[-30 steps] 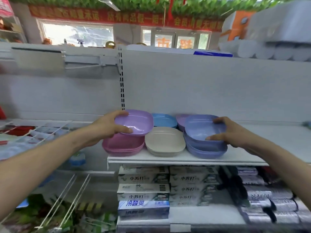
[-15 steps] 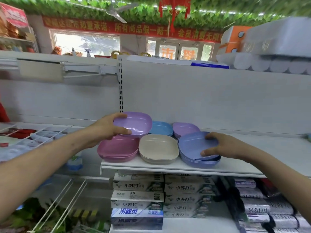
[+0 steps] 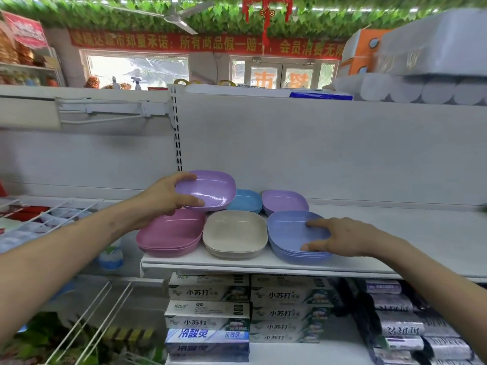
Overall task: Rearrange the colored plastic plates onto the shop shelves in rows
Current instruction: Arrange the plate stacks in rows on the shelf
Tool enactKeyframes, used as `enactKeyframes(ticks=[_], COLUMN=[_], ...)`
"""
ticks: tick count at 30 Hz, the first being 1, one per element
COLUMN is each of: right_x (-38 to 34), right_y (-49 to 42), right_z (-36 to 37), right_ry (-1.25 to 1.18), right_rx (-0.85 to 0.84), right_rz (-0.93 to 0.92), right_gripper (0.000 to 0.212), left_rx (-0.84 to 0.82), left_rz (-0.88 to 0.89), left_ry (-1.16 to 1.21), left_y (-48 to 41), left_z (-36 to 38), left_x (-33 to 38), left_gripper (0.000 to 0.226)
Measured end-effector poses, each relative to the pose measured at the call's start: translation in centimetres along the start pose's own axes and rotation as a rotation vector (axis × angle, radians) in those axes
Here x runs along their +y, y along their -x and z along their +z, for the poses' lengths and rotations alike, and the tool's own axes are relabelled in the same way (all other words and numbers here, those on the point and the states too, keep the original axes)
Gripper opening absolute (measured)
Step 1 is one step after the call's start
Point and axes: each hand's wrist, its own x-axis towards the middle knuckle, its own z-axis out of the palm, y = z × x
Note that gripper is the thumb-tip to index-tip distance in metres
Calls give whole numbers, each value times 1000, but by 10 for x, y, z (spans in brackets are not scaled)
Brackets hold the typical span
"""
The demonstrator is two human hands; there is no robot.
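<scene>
I read a red banner (image 3: 205, 44) high on the far wall: 郑重承诺:所有商品假一赔, then 会员消费无, with both ends cut off. White boxes (image 3: 208, 293) under the shelf (image 3: 263, 262) carry 小苏打. The blue box (image 3: 207, 335) beneath them says 冷酸灵. Orange characters on the door glass (image 3: 263, 77) are unreadable to me.

lilac plate (image 3: 210, 189), pink stack (image 3: 168, 235), beige stack (image 3: 234, 233), periwinkle stack (image 3: 288, 233), sky-blue plates (image 3: 246, 201), white shelf (image 3: 421, 233)

On the shelf (image 3: 395, 233) I see three in front: left stack (image 3: 168, 237), middle stack (image 3: 234, 233), right stack (image 3: 290, 233). Behind them: back left stack (image 3: 245, 200), back right stack (image 3: 284, 201). My left hand (image 3: 160, 198) holds a plate (image 3: 208, 189) over the left stack.
</scene>
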Motion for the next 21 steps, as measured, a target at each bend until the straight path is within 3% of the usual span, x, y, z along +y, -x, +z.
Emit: enactKeyframes(ticks=[9, 14, 21], right_x=[5, 23, 69], right_y=[0, -1, -6], right_z=[-4, -14, -32], right_ry=[52, -53, -293], right_rx=[-33, -45, 162], right_rz=[-87, -159, -204], right_gripper=[90, 86, 82], left_rx=[-10, 6, -15], left_rz=[12, 5, -16], left_ry=[21, -7, -45], left_y=[-21, -34, -60], left_z=[40, 66, 115], left_x=[23, 39, 62], left_gripper=[64, 66, 64])
